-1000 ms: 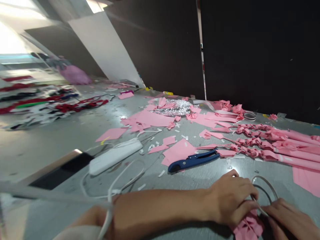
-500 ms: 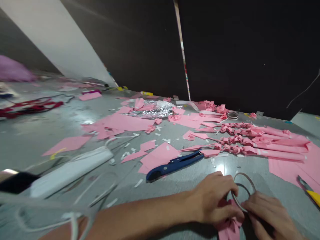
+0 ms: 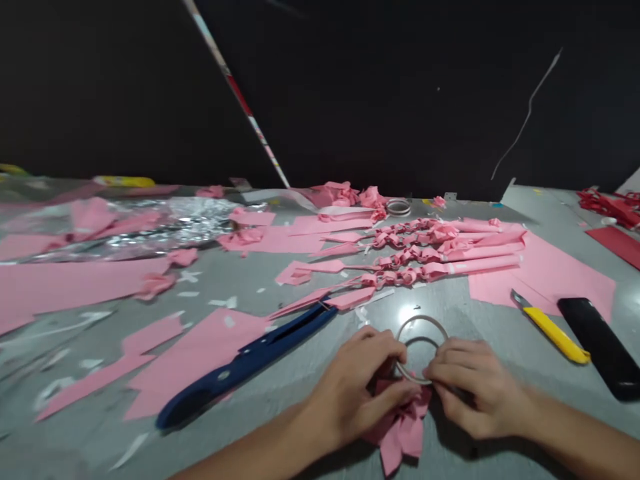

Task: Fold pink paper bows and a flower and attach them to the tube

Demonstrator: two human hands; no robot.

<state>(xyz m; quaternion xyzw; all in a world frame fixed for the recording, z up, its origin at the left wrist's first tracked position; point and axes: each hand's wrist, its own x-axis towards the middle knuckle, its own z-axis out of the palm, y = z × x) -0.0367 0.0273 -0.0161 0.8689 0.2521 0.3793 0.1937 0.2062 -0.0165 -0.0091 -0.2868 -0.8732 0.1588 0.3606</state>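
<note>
Dark blue cutters [image 3: 250,360] lie open-handled across pink sheets [image 3: 200,350] on the grey bench [image 3: 280,407]. Right of them, the left hand [image 3: 367,390] grips the left side of a thin ring [image 3: 423,319] and a pink paper flower [image 3: 403,430] beneath it; the right hand [image 3: 475,383] pinches the ring's right side. Further right lie 1 yellow knife [image 3: 555,333] and 1 black phone [image 3: 603,350].

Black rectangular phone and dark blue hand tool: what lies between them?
In the head view, left hand and right hand hold a thin pale ring; a yellow cutter lies beside the phone.
</note>
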